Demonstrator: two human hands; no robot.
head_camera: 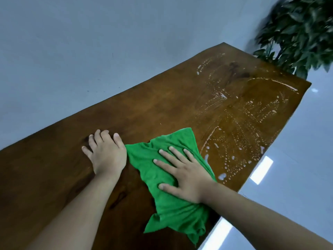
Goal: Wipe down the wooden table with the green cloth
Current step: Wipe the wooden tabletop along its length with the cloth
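Under the flat, spread right hand [187, 179] the green cloth [171, 177] is pressed; left hand [106, 152], open, braces the desk [162, 105]. Overlapping strokes toward the suds [252, 120] beyond are advised.

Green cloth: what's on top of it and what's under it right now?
The right hand lies flat on the green cloth, fingers spread. Under it is the wooden table; whether that covered patch is wet or dry is hidden.

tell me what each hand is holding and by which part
Nothing is gripped. The right hand lies flat, fingers spread, pressing the middle of the green cloth onto the wooden table. The left hand rests flat on bare wood beside it.
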